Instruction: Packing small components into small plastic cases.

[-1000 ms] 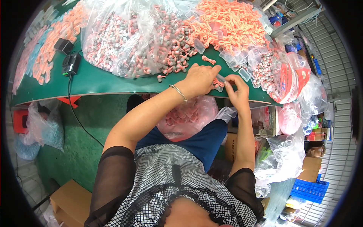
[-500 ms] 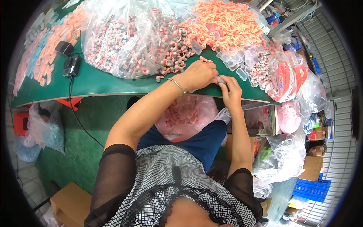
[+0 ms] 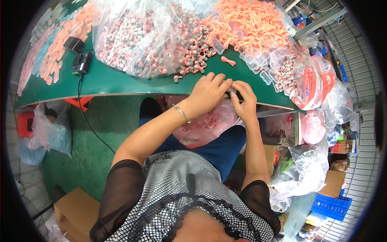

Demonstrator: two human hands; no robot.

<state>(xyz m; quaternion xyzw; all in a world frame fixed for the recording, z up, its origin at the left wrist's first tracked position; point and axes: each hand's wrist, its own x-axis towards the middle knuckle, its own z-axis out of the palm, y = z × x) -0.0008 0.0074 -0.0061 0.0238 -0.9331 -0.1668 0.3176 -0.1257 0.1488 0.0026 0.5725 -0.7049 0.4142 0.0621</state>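
Observation:
My left hand and my right hand meet just above the front edge of the green table. Between their thumbs and fingertips is a small pale, translucent piece, mostly covered by the fingers; its exact kind cannot be made out. The fingers of both hands are curled in around it. Just beyond them, a small bundle of pinkish-orange cord lies alone on the table. Past my left hand spreads a heap of small pink-and-grey knobbed pieces, spilling from a large clear plastic bag.
Orange cord bundles are piled at the back right, beside small clear plastic boxes. A red-and-white bag sits at the right end. Black adapters with a cable lie left. A pink plastic bag is between my legs.
Both hands have drawn slightly back toward the table edge. The cord bundle, partly behind my left hand before, now shows whole. A grey tip seen earlier at my right fingers is no longer visible.

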